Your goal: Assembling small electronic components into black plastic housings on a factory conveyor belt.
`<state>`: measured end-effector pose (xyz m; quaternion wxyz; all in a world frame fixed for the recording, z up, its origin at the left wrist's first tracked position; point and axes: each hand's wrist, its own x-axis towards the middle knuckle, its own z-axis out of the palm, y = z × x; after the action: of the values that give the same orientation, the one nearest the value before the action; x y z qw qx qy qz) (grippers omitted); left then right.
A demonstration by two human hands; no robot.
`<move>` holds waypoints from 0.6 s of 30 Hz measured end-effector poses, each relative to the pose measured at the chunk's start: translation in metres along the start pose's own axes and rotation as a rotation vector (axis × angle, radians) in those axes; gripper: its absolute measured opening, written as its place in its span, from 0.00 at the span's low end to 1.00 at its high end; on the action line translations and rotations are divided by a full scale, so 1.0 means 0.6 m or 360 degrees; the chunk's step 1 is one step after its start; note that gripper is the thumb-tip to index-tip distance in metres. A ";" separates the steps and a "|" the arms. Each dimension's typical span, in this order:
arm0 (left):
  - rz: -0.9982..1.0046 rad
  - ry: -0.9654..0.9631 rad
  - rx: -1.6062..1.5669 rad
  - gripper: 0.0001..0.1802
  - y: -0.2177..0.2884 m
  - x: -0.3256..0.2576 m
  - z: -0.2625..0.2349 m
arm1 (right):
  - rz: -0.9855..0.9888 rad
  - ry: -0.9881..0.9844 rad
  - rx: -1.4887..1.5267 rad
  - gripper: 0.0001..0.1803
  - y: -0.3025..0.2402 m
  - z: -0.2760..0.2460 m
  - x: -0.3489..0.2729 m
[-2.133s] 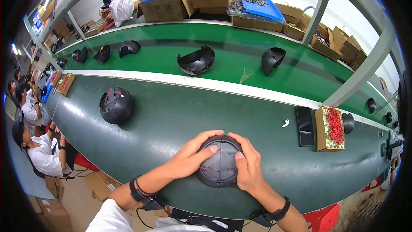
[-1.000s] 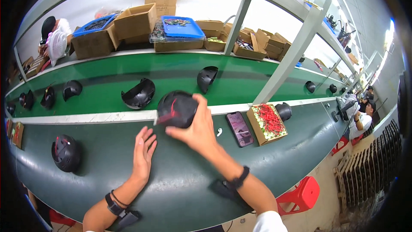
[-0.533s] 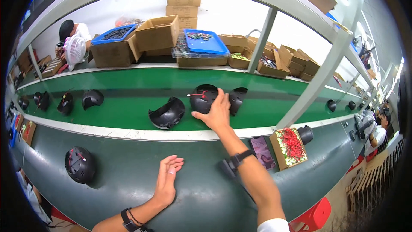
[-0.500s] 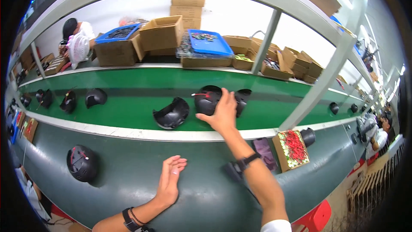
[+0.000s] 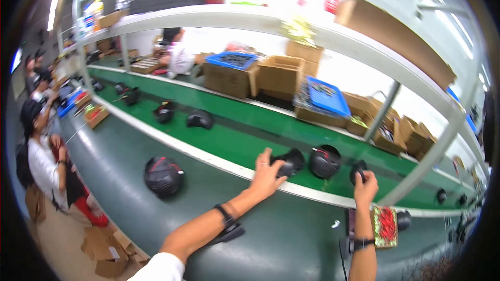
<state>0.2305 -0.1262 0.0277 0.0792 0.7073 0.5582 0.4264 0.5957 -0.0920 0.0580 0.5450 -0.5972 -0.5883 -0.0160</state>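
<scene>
My left hand (image 5: 266,178) has its fingers around the near-left edge of a black curved shell (image 5: 292,161) lying on the green conveyor belt (image 5: 239,145). My right hand (image 5: 366,186) pinches a second, smaller-looking black curved shell (image 5: 358,170), slightly blurred, over the belt's near side. Between the hands a rounded black helmet (image 5: 325,162) with a bit of red at its top sits on the belt. Another black helmet (image 5: 163,178) with red wires rests on the dark green worktable (image 5: 125,151), left of my left forearm.
A box of red and pale parts (image 5: 385,226) lies by my right wrist, with a dark flat object (image 5: 351,222) beside it. A slanted metal post (image 5: 432,151) rises right of my right hand. Cartons and a blue tray (image 5: 328,97) line the belt's far side. People stand at left.
My view has swung left. My right hand has left the middle helmet and taken the shell to its right. My left hand has reached from above the table to the shell on the belt.
</scene>
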 end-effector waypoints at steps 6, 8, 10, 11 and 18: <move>-0.0116 -0.0025 -0.0076 0.19 -0.021 -0.076 -0.092 | -0.0552 -0.0540 0.0044 0.11 -0.261 -0.064 -0.158; -0.0172 0.0014 -0.0004 0.20 -0.031 -0.142 -0.157 | -0.0686 -0.0717 0.0036 0.13 -0.323 -0.043 -0.212; -0.0335 -0.0062 -0.0006 0.24 -0.019 -0.200 -0.230 | -0.0796 -0.0884 0.0045 0.14 -0.360 -0.016 -0.258; -0.0346 -0.0054 0.0017 0.24 -0.012 -0.218 -0.252 | -0.0860 -0.0941 0.0027 0.14 -0.369 0.006 -0.274; -0.0327 0.0661 0.0340 0.45 -0.009 -0.315 -0.397 | -0.0912 -0.0998 0.0187 0.28 -0.426 0.024 -0.314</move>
<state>0.0592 -0.3730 0.0756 -0.0695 0.5485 0.6734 0.4908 0.3450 -0.2847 0.0893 0.3464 -0.3535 -0.8675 0.0492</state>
